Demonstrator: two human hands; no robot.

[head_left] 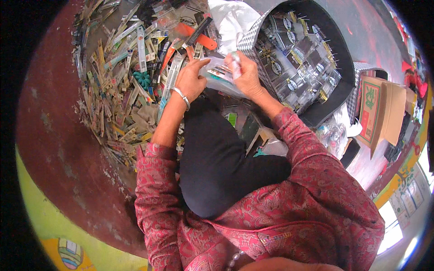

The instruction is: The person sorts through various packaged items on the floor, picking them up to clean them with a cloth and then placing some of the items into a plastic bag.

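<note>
Between my hands, above the heap, is a clear plastic bag (220, 83) with some flat printed pieces and a green-blue bit showing in it. My left hand (191, 80), with a bangle at the wrist, is closed at the bag's left edge, its thumb and fingers against the plastic. On the other side my right hand (247, 76) is closed round a small whitish thing (236, 66) at the bag's right edge; blur hides what it is. To the left and beyond spreads a heap of narrow, flat strips (118, 97) in many colours.
A black-rimmed basket (332, 25) with a checked outside holds many clear packages, close to my right forearm. A cardboard box (389, 108) stands farther right. White cloth (233, 20) lies beyond my hands, near orange pieces (206, 41). A teal flower-like thing (142, 79) rests on the heap.
</note>
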